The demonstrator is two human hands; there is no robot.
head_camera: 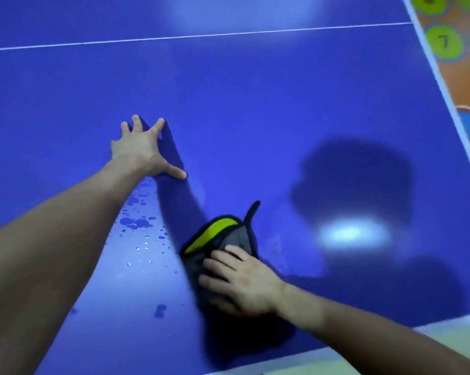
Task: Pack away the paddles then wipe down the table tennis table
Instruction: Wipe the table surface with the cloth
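Observation:
The blue table tennis table (255, 104) fills the view, with a thin white line across its far part. My right hand (242, 282) presses flat on a grey cloth with a black border and a yellow-green patch (214, 234), which lies on the table near the front edge. A black loop sticks up from the cloth's far corner. My left hand (144, 150) rests flat on the table farther out, fingers spread, holding nothing. Water droplets (139, 223) dot the surface between my two arms. No paddles are in view.
The table's white right edge (442, 85) runs diagonally down the right side, and its front edge shows at the bottom right. Beyond the right edge lies an orange floor mat with green numbered circles (444, 41). Two bright light reflections and shadows fall on the tabletop.

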